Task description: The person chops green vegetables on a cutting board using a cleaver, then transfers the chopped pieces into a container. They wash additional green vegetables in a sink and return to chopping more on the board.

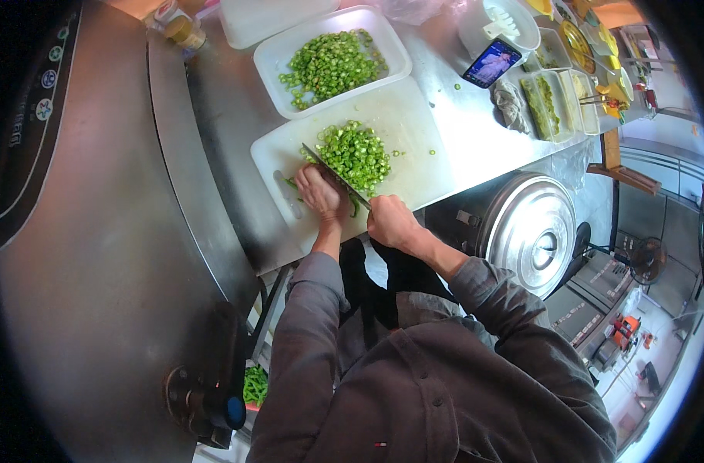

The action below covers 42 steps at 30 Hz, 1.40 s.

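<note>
My right hand [391, 221] is closed around the handle of a kitchen knife [335, 175], whose blade points up and left across the white cutting board [421, 173]. Close against the blade's left side is my left hand [318, 188], its fingers bent down over green peppers; how firmly it holds them is hidden. One green pepper [354, 206] shows between my hands. A heap of chopped green pepper [354, 153] lies just beyond the blade. Behind the board, a white plastic tray [399, 58] holds more chopped pepper [331, 66].
A smartphone [492, 62] leans against a white tub [517, 29] at the back right. Beside it are a crumpled cloth [509, 104] and food containers [545, 107]. A large lidded metal pot [531, 234] stands right of the counter; a steel appliance [109, 231] fills the left.
</note>
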Tool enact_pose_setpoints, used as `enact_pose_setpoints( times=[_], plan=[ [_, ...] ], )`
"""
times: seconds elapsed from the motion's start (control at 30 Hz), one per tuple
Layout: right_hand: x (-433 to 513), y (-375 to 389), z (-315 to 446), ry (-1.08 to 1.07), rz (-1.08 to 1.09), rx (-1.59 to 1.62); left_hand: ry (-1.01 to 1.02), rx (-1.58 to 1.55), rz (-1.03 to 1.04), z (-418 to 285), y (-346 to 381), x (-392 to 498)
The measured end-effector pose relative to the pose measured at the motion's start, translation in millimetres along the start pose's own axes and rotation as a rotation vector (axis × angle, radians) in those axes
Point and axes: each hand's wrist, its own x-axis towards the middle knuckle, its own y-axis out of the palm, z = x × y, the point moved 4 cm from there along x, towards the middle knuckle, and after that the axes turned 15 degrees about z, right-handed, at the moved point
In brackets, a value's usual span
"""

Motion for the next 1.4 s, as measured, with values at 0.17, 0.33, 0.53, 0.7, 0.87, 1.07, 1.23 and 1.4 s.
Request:
enact_pose_setpoints(
  times=[0.17, 0.33, 0.53, 0.7, 0.87, 1.07, 1.23, 1.4],
  plan=[
    [34, 21, -7, 0.009, -0.106, 0.027, 0.0, 0.083, 0.003, 21, 14, 0],
    [44, 16, -8, -0.027, -0.101, -0.019, -0.029, 0.05, 0.013, 17, 8, 6],
    [41, 12, -19, -0.131, -0.168, 0.097, 0.035, 0.026, 0.061, -12, -13, 8],
    [40, 12, -19, -0.152, -0.171, 0.091, 0.021, 0.007, 0.196, -16, -28, 6],
    [13, -4, -14, -0.181, -0.188, 0.146, 0.207, 0.059, 0.34, -15, -56, -7],
    [-11, -21, -8, -0.26, -0.195, 0.212, 0.091, 0.385, 0.603, -27, -57, -33],
    [-18, -28, -10, -0.223, -0.227, 0.213, 0.084, 0.434, 0.563, -15, -51, -29],
    [-13, -18, -16, -0.21, -0.238, 0.177, 0.055, 0.492, 0.575, -6, -47, -30]
  ],
)
